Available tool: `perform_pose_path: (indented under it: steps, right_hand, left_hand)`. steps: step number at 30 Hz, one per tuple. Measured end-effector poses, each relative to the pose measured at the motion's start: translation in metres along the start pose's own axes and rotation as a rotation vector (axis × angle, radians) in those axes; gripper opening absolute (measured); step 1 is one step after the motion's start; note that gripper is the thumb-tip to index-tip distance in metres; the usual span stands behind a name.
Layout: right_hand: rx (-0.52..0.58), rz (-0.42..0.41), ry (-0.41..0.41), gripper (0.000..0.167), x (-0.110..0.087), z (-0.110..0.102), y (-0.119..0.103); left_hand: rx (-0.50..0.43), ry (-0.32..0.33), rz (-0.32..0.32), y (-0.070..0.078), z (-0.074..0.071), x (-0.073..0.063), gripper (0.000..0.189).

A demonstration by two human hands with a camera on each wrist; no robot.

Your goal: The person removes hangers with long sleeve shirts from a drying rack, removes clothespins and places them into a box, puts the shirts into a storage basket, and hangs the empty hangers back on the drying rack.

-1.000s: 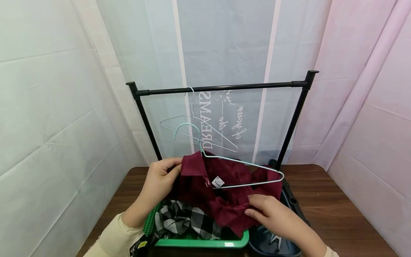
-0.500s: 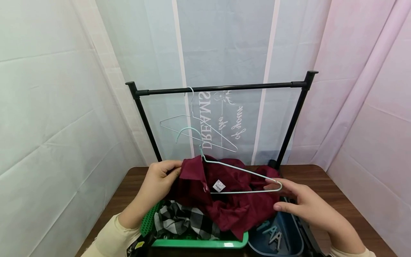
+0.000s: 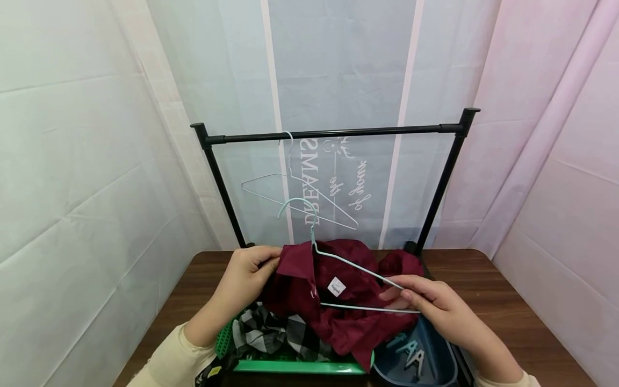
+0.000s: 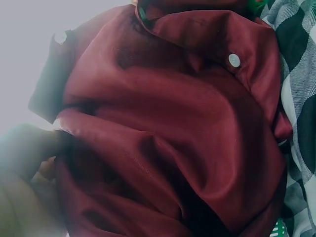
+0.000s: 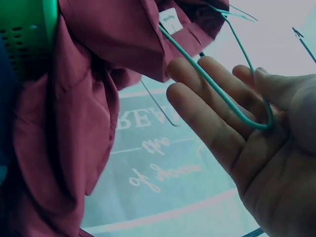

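Observation:
A maroon button-up shirt (image 3: 297,290) is bunched over the basket, its white collar tag facing up. My left hand (image 3: 247,277) pinches the shirt near the collar at its left edge; folds and a white button show in the left wrist view. A mint-green wire hanger (image 3: 367,271) stands tilted, with its left part inside the shirt and hidden. My right hand (image 3: 442,306) pinches the hanger's sloping wire near its right end between thumb and index finger. In the right wrist view, the other fingers extend behind the hanger's rounded end.
A green basket (image 3: 300,367) holds a black-and-white checked cloth (image 3: 266,330). Beside it stands a blue bin (image 3: 437,355) with several clothespins (image 3: 413,355). Behind, another wire hanger (image 3: 329,199) hangs on a black rack (image 3: 367,131). All this is on a brown wooden table (image 3: 488,301).
My right hand has left the shirt fabric, moved to the hanger's right end and taken hold of it. The hanger has dipped and shifted slightly right. My left hand keeps its pinch on the shirt.

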State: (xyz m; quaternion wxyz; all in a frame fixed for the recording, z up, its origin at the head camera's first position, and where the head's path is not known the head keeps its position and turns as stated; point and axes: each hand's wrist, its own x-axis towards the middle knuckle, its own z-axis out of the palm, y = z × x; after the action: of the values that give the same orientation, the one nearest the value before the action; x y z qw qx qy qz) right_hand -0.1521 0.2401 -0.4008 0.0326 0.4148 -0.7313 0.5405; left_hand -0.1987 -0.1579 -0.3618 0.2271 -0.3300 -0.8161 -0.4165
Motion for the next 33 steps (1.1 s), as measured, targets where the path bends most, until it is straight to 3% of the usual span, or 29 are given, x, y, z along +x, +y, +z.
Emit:
perform_pose_path:
  steps: [5, 10, 16, 33]
  right_hand:
    - [0.016, -0.040, 0.034, 0.040, 0.003, 0.008, 0.000]
    - [-0.067, -0.076, 0.137, 0.042, 0.006, 0.016, 0.001]
    - [-0.092, -0.220, 0.240, 0.044, 0.009, 0.019, 0.006]
    - [-0.114, -0.325, 0.326, 0.035, 0.004, 0.002, -0.002]
  left_hand:
    - [-0.005, 0.006, 0.004, -0.002, 0.002, 0.000, 0.020]
    - [-0.007, 0.015, 0.001, -0.003, 0.002, -0.001, 0.021]
    - [-0.034, 0.000, -0.010, -0.004, 0.001, -0.002, 0.020]
    - [-0.043, -0.061, -0.034, -0.006, -0.004, -0.008, 0.022]
